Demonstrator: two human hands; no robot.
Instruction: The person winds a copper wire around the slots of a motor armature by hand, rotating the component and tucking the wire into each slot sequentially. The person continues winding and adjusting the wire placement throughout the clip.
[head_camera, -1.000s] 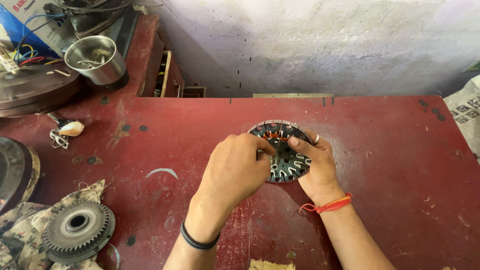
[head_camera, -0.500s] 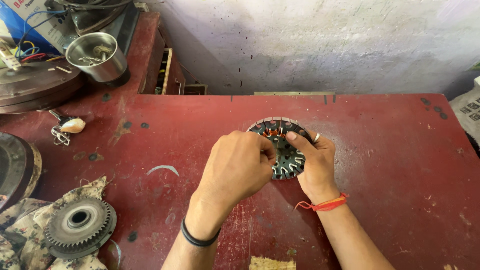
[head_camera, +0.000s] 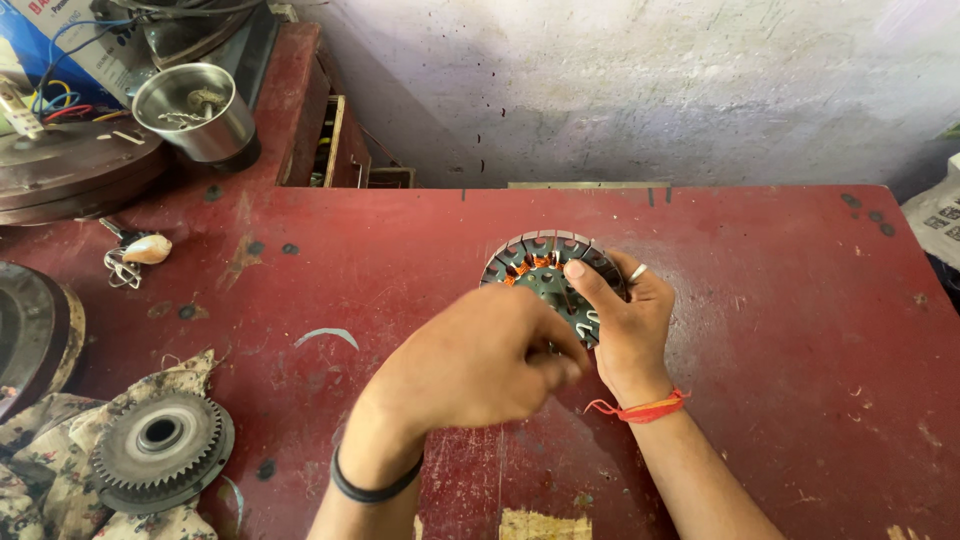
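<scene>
The round wound stator (head_camera: 545, 268) is lying flat just beyond both hands, the right hand (head_camera: 628, 318) gripping its near right edge while the left hand (head_camera: 480, 362) is pinching closed over its near rim

Count: 1 slotted stator core (head_camera: 545, 268); 1 toothed gear (head_camera: 160, 437); 1 steel cup (head_camera: 195, 108); 2 hands: left (head_camera: 470, 360), right (head_camera: 625, 320).

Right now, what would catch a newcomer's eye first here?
Mid-table, two hands work on a round slotted metal disc with copper windings: the left hand covers its near side, the right hand steadies its right edge. A toothed gear lies on a cloth at the red table's near-left, and a steel cup stands far-left.
</scene>
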